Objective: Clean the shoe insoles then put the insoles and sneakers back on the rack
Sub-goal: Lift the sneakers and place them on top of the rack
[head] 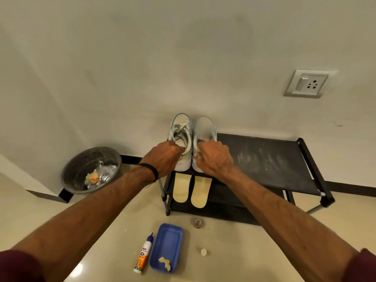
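Two pale grey sneakers stand side by side on the left end of the black rack's top shelf (270, 159), toes to the wall. My left hand (162, 157) grips the heel opening of the left sneaker (181, 127). My right hand (213, 157) holds the heel of the right sneaker (204, 127). On the shelf below lie two cream insoles, the left insole (181, 188) and the right insole (201, 192), flat and parallel.
A metal basin (91, 169) with crumpled waste sits on the floor at left. On the tiles in front lie a blue tray (166, 241) holding a yellowish scrap, a glue-style bottle (142, 255), a small white cap (203, 252) and a clear ring (197, 222). A wall socket (307, 83) is at right.
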